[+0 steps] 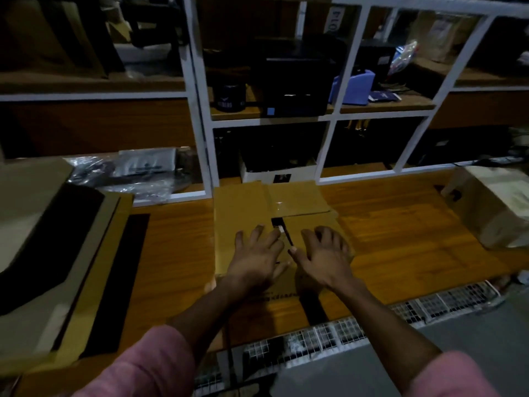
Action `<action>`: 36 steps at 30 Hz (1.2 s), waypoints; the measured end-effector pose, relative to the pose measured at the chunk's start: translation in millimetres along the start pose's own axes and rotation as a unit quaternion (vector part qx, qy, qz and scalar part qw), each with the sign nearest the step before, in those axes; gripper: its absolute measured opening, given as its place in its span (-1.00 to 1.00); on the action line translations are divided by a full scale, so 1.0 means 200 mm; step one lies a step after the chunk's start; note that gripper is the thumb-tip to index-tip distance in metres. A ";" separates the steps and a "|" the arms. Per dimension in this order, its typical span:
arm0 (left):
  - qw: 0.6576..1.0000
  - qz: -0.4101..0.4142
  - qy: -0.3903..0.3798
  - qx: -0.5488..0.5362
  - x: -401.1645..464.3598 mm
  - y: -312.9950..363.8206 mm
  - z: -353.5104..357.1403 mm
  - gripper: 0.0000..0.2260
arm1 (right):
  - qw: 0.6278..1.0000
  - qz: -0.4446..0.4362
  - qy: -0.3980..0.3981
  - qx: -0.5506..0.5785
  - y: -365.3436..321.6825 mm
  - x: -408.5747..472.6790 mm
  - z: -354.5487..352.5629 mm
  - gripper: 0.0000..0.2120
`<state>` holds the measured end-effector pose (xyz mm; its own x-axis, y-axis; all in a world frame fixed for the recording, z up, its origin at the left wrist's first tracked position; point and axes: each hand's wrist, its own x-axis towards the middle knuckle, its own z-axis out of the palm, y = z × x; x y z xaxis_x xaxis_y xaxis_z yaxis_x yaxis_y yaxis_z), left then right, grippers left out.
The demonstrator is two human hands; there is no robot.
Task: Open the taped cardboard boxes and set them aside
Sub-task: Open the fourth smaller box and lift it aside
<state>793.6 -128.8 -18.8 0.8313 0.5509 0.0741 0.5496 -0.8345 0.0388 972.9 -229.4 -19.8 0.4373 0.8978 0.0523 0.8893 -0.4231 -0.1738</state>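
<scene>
A brown cardboard box [243,207] lies on the wooden table [400,239] straight ahead. Clear tape crosses its far flaps, and a dark gap [282,227] shows along the middle seam. My left hand [257,253] lies flat on the near left flap, fingers spread, fingertips by the gap. My right hand [323,253] lies flat on the near right flap, thumb beside the seam. Neither hand holds anything.
A large opened cardboard box [43,239] with a dark inside stands at the left. Another box [492,207] sits at the right table end. White-framed shelves [200,110] with dark items and plastic bags [128,173] rise behind. A white wire grid [372,319] runs along the table's front edge.
</scene>
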 end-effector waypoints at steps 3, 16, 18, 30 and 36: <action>1.000 -0.012 -0.007 0.018 -0.01 0.05 -0.04 -0.54 | 1.000 0.007 0.005 -0.006 -0.01 -0.03 0.01 -0.38; 1.000 -0.024 -0.007 0.008 -0.06 0.13 -0.34 -0.75 | 0.999 -0.003 -0.026 -0.033 -0.08 -0.06 -0.08 -0.48; 1.000 -0.022 0.011 0.003 -0.06 0.10 -0.37 -0.74 | 0.999 0.008 -0.022 -0.021 -0.11 -0.08 -0.09 -0.48; 0.999 -0.029 -0.012 0.025 -0.30 0.00 -0.23 -0.64 | 0.998 -0.016 -0.012 -0.053 -0.30 -0.21 -0.05 -0.44; 0.982 -0.034 0.045 0.181 -0.30 0.00 -0.41 -0.71 | 0.999 -0.011 -0.009 -0.048 -0.32 -0.23 -0.04 -0.48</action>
<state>737.1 -162.0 58.9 0.7905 0.5878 0.1722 0.6099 -0.7295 -0.3095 897.4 -244.1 -3.7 0.4164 0.9084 0.0376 0.9075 -0.4127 -0.0784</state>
